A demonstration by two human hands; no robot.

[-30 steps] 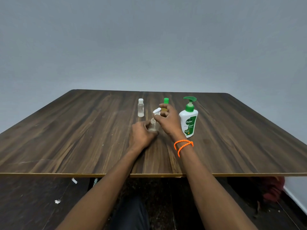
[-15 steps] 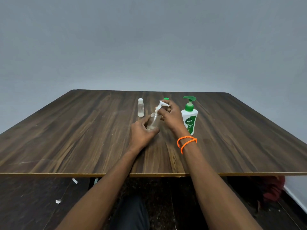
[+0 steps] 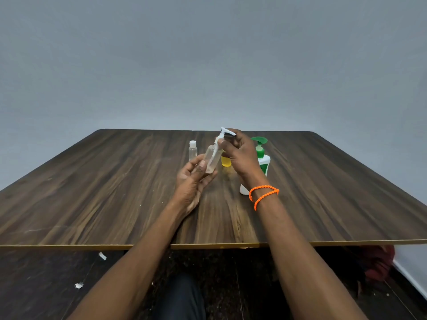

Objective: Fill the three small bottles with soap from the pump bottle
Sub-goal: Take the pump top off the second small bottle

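A clear small bottle point(image 3: 212, 160) with a white pump top point(image 3: 225, 132) is lifted above the wooden table point(image 3: 92, 192), tilted to the right. My left hand point(image 3: 193, 181) holds its lower end between thumb and fingers. My right hand point(image 3: 240, 153) pinches the white pump top at the neck. A second clear small bottle point(image 3: 192, 150) with a white cap stands behind on the left. A yellow small bottle point(image 3: 226, 160) stands partly hidden behind my right hand. The white pump bottle with a green pump point(image 3: 260, 146) stands to the right, mostly covered by my right wrist.
The table's front edge point(image 3: 208, 245) runs across the lower view, with dark floor and scraps of paper point(image 3: 102, 255) below. A grey wall rises behind the table. A red bundle point(image 3: 379, 262) lies on the floor at the right.
Both hands have lifted the clear bottle off the table and tilted it. The right hand has moved up along with the white pump top, uncovering the yellow bottle behind.
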